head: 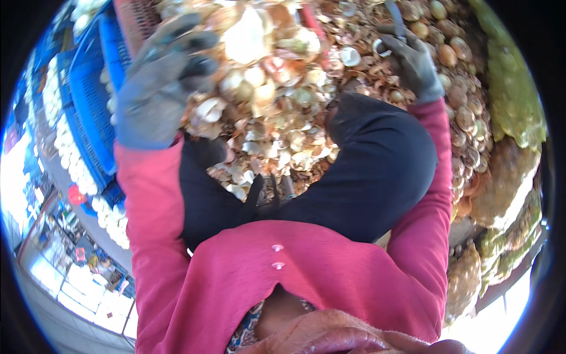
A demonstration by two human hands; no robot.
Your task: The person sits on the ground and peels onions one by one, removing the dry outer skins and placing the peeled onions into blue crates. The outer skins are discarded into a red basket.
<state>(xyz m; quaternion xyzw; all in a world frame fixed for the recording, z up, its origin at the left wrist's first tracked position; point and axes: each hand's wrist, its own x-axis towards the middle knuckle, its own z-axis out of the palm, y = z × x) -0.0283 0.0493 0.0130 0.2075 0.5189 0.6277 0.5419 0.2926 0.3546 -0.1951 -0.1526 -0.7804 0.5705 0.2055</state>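
My left hand [161, 79], in a grey glove with dark fingertips, is raised beside the blue crates at the left. Its fingers are bent and apart, with nothing seen in them. At the upper right my right hand [411, 62], gloved too, is closed on what looks like a small knife [395, 17], its blade pointing up and away. A white ring-like piece [381, 48] shows at those fingers; whether it is onion or part of something worn is unclear. Between the hands lie peeled onion pieces and onion skins [287, 110], partly blurred and overexposed.
Blue plastic crates [90, 97] and rows of white peeled onions [70, 155] are at the left, a red crate [132, 22] at the top left. Unpeeled onions [464, 115] are heaped at the right beside yellow-green mesh sacks [513, 79]. My bent knees frame the skins.
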